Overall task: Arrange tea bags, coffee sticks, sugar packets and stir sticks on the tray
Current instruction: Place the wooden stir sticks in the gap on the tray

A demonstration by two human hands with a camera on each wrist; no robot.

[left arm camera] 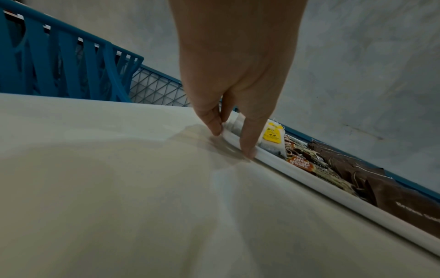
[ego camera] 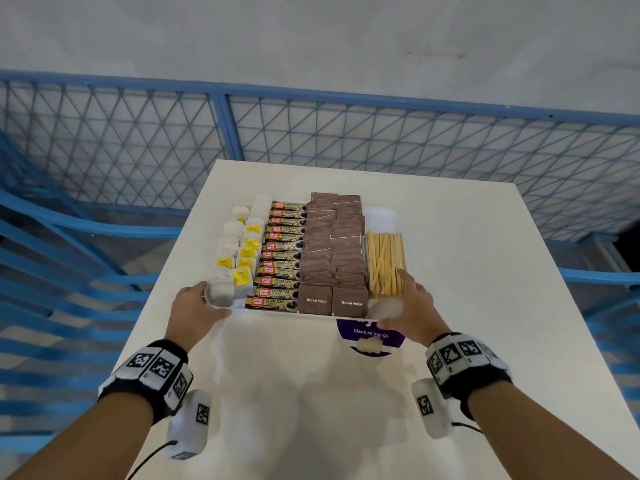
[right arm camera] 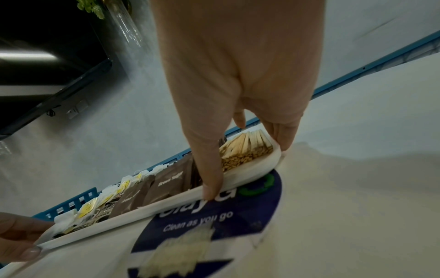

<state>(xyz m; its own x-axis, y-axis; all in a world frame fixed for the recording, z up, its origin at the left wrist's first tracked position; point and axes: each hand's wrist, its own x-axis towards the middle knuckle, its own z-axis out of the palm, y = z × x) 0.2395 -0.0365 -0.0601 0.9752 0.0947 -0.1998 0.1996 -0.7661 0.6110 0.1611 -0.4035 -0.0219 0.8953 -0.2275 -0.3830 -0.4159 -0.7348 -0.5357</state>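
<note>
A white tray (ego camera: 381, 218) lies on the white table (ego camera: 467, 271). From left to right it holds rows of tea bags (ego camera: 239, 251), coffee sticks (ego camera: 282, 254), brown sugar packets (ego camera: 334, 258) and wooden stir sticks (ego camera: 385, 263). My left hand (ego camera: 197, 303) grips the tray's near left corner, thumb along the near rim (left arm camera: 333, 191) and fingers (left arm camera: 214, 127) at the side. My right hand (ego camera: 412, 306) grips the near right corner beside the stir sticks (right arm camera: 247, 150). Its thumb (right arm camera: 210, 193) presses the rim and its fingers (right arm camera: 283, 143) curl round the edge.
A round purple sticker (ego camera: 370, 337) reading "Clean as you go" sits on the table, partly under the tray's near right corner. A blue mesh fence (ego camera: 311, 133) stands behind the table, and blue chairs (ego camera: 52, 254) stand to the left. A dark screen (right arm camera: 47, 65) hangs on the wall.
</note>
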